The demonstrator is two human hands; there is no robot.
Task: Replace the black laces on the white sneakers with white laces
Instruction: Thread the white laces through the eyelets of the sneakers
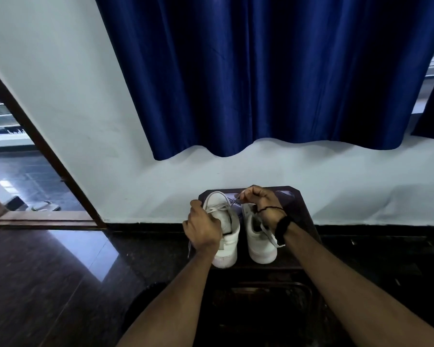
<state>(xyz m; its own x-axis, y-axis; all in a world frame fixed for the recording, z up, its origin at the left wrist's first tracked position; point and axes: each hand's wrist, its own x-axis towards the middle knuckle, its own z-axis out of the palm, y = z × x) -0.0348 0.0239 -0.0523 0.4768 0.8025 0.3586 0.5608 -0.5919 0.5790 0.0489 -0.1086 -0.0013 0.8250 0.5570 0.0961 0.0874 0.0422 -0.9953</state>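
Here, both hands (203, 227) (262, 205) on the left sneaker's (224, 236) white lace (233, 202).

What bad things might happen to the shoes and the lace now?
The left shoe sits at the front edge of the small dark table, its heel seeming to overhang; a tug might tip it off. The right hand pinches the white lace near its end, so it might slip free. The left hand grips a trailing lace end that might snag.
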